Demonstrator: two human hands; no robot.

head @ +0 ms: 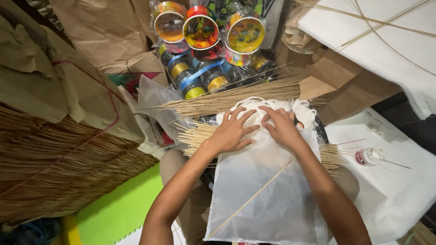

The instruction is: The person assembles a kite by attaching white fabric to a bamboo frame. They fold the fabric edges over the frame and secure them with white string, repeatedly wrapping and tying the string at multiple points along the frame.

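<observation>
Both hands, left (pixel 234 131) and right (pixel 282 127), lie flat, fingers spread, holding nothing, pressing the white paper (pixel 268 190); I keep the stick (pixel 254 195) straight beneath.

A single head-worn camera looks steeply down from close above at the person's lap, facing forward over the thin white paper sheet (pixel 263 181) toward stacked colourful thread spools (pixel 204 41).

Green floor mat (pixel 119 209) (bright) beneath brown paper (pixel 102 27).
</observation>
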